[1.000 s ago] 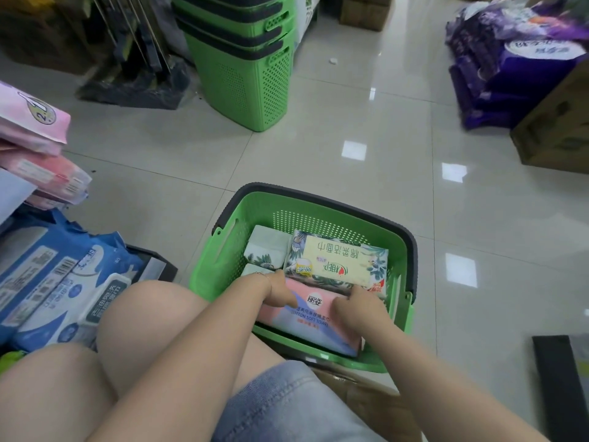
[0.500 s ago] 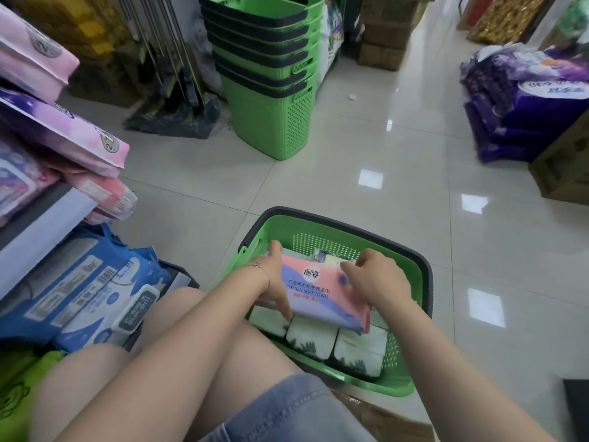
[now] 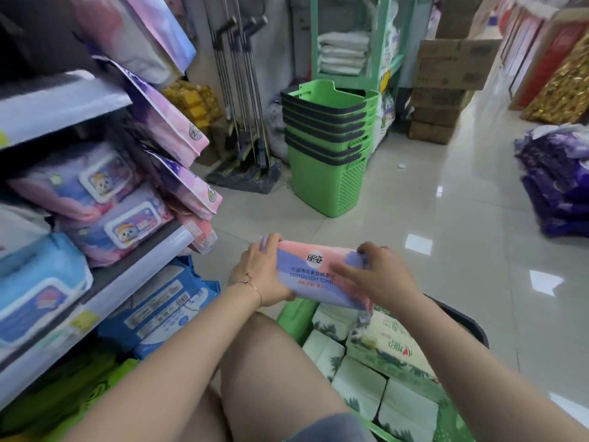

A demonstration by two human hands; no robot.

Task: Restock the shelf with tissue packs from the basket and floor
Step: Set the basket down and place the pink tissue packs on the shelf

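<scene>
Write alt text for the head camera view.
A person's left grip and right grip hold a pink-and-purple tissue pack above a green basket of white packs. A stocked shelf stands to the left. Stacked green baskets sit on the tiled floor beyond.

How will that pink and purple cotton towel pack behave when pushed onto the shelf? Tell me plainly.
Probably fairly firm yet squashy: the pack spans between the left hand and right hand, gripped at its ends, without drooping. Likely light, being wrapped tissue. Its smooth film wrap may slide easily on the shelf; flat faces make rolling unlikely.
</scene>
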